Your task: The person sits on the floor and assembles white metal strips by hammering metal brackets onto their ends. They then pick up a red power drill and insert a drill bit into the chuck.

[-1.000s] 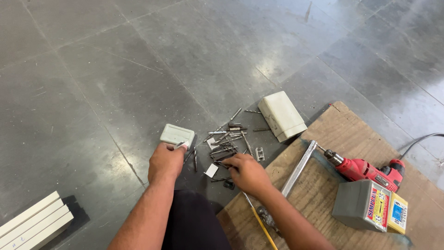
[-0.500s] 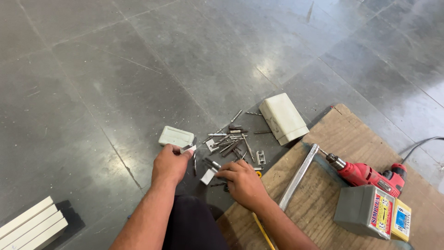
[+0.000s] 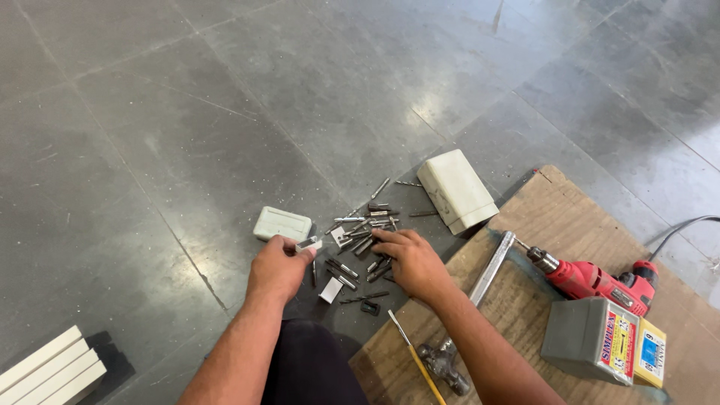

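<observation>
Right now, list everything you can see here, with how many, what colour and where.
drill bits and small metal parts: many, dark and silver, scattered on the floor at centre
small flat case: one, pale green-grey, on the floor beside the left hand
larger box: one, off-white, on the floor right of the pile
wooden board: one, brown, lower right
power drill: one, red, on the board
metal bar: one, silver, at the board's left edge
cartons: two, one grey, one yellow, on the board
hammer: one, dark head, on the board at bottom
white slats: a stack, bottom left
left hand: holds a small pale piece
right hand: fingers rest on the pile
</observation>
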